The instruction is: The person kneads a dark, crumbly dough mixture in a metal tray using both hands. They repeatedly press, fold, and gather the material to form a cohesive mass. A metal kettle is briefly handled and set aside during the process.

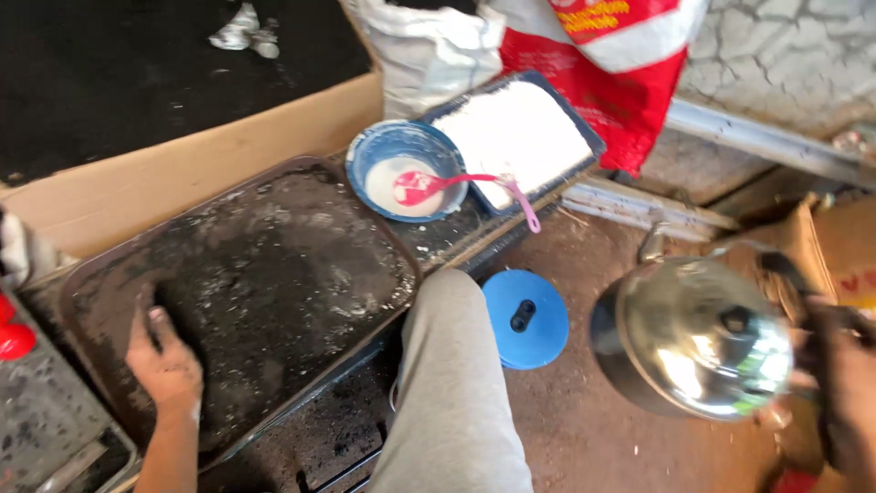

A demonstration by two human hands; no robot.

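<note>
My left hand (166, 363) lies palm down with fingers spread on the near left part of a large dark tray (274, 265) dusted with black and grey powder. My right hand (844, 383), blurred at the right edge, grips the handle of a shiny steel kettle (698, 338) with a lid and black knob, held over the floor. A blue bowl (406, 169) behind the tray holds white liquid and a pink ladle (456, 183). My grey-trousered knee (452, 374) sits between tray and kettle.
A dark rectangular tray of white powder (520, 132) stands behind the bowl, beside a red and white sack (611, 64). A blue round lid (525, 318) lies on the dirt floor. Cardboard (182, 173) lines the tray's far side. A red object (11, 333) is at the left edge.
</note>
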